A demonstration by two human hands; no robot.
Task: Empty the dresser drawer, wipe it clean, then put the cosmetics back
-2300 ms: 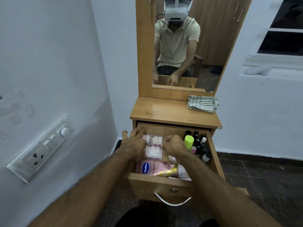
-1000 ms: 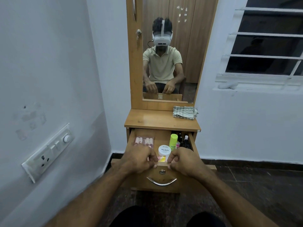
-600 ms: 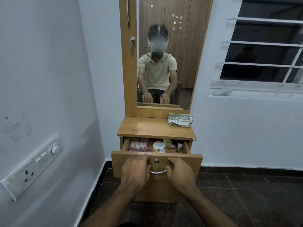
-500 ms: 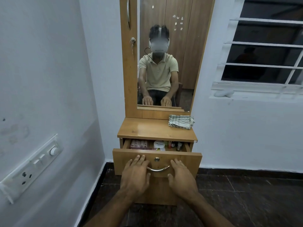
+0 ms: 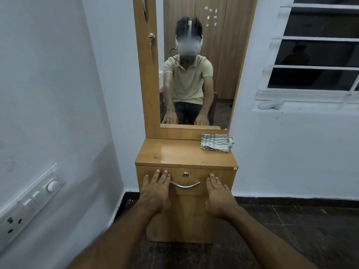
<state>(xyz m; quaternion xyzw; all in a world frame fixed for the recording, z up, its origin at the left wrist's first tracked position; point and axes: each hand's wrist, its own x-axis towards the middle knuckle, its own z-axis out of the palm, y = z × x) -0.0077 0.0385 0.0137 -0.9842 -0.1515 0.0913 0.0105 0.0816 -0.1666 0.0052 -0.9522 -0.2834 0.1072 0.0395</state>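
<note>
The wooden dresser's drawer (image 5: 196,174) is pushed fully in, flush with the cabinet, so the cosmetics inside are hidden. Its curved metal handle (image 5: 185,185) and a small lock sit at the front's middle. My left hand (image 5: 155,191) lies flat on the drawer front left of the handle, fingers spread. Right of the handle, my right hand (image 5: 218,195) rests flat the same way. Neither hand holds anything. A folded green-and-white striped cloth (image 5: 216,143) lies at the back right of the dresser top (image 5: 174,154).
A tall mirror (image 5: 194,74) above the dresser reflects a seated person. A white wall with a switch panel (image 5: 29,202) runs along the left. A barred window (image 5: 318,45) with a sill is at the right. The floor (image 5: 291,230) is dark tile.
My hands left the cosmetics and the drawer's rim, then pushed the front in with flat palms. The drawer went from wide open to fully closed, hiding the cosmetics. My view pulled back.
</note>
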